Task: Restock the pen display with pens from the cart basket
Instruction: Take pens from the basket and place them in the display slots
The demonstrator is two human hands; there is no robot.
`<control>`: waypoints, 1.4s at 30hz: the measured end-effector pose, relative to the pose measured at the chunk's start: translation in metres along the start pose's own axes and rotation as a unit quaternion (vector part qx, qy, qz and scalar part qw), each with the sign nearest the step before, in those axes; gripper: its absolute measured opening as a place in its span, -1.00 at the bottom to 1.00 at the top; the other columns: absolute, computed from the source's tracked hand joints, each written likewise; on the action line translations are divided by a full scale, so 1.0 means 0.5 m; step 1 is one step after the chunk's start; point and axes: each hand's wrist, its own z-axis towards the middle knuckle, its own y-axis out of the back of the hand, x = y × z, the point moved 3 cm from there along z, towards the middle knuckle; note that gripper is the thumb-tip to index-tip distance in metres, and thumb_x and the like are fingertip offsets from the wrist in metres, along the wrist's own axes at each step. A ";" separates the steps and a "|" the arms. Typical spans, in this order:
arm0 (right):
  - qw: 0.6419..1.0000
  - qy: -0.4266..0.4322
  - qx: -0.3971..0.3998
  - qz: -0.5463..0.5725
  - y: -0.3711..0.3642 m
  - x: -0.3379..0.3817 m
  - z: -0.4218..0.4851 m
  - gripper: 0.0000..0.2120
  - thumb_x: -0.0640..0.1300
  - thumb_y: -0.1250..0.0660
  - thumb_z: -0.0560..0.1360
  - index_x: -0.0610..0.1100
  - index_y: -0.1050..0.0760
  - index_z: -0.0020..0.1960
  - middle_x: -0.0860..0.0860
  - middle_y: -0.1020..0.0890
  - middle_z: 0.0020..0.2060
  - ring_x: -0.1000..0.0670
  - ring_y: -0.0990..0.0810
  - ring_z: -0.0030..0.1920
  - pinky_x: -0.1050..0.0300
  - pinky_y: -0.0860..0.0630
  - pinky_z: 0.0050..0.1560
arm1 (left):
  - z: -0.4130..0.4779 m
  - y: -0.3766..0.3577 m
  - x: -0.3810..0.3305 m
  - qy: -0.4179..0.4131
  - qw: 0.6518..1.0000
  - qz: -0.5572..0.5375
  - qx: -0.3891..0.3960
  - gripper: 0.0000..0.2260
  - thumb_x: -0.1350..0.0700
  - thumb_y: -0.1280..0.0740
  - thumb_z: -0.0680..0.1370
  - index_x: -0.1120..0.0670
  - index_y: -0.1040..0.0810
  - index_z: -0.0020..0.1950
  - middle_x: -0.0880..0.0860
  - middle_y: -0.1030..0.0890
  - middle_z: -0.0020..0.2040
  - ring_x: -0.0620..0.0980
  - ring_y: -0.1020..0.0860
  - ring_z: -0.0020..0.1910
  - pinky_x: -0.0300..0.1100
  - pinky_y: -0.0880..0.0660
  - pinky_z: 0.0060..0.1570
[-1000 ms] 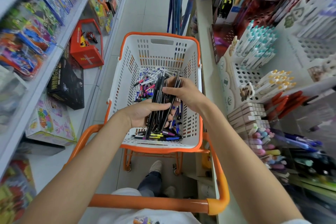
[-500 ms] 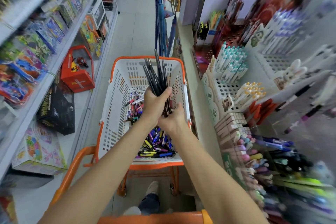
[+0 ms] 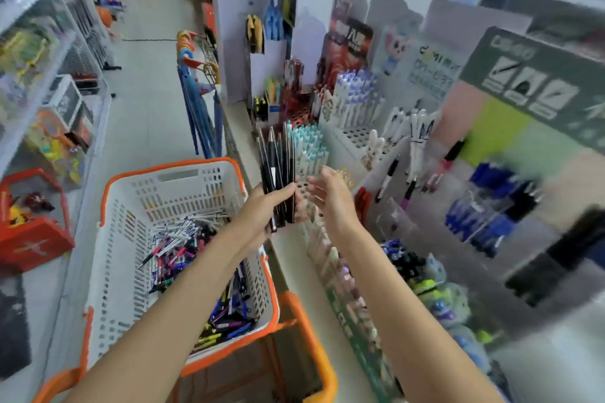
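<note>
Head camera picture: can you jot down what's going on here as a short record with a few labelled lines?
Place: shop aisle beside a pen display
Left hand: grips a bundle of black pens, held upright
Right hand: open, holding nothing, close beside the bundle
Basket: white with an orange rim, loose pens of mixed colours inside
Behind the bundle: teal-capped pens standing in the display
Stage: bundle is out of the basket, not yet in the display
</note>
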 end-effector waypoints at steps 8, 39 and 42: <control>0.944 0.216 -0.141 -0.208 0.246 0.203 -0.114 -0.52 -0.15 -0.33 0.61 -0.08 -0.33 0.50 0.02 -0.57 0.14 0.13 -0.58 -0.03 0.31 -0.53 0.02 | 0.005 -0.268 0.001 0.021 0.975 0.101 0.196 -0.96 0.27 -0.30 0.61 0.19 -0.52 -0.03 0.03 -0.57 -0.32 -0.09 -0.52 -0.44 -0.25 -0.49 -0.46; 0.694 0.355 -0.413 -0.470 0.538 0.199 -0.322 -0.77 -0.24 -0.41 0.54 -0.23 -0.55 0.19 -0.06 -0.61 -0.07 0.04 -0.56 -0.15 0.10 -0.57 -0.11 | -0.013 -0.535 0.087 0.077 0.940 0.062 0.327 -0.79 0.23 -0.27 0.64 0.30 -0.44 0.23 0.18 -0.67 -0.09 -0.03 -0.55 -0.39 -0.27 -0.48 -0.49; 0.688 0.355 -0.422 -0.473 0.542 0.201 -0.324 -0.77 -0.25 -0.36 0.56 -0.24 -0.57 0.21 -0.07 -0.58 -0.03 0.09 -0.49 -0.16 0.12 -0.54 -0.11 | -0.014 -0.538 0.089 0.080 0.939 0.064 0.327 -0.80 0.23 -0.27 0.64 0.29 -0.44 0.23 0.17 -0.68 -0.09 -0.04 -0.55 -0.39 -0.28 -0.47 -0.49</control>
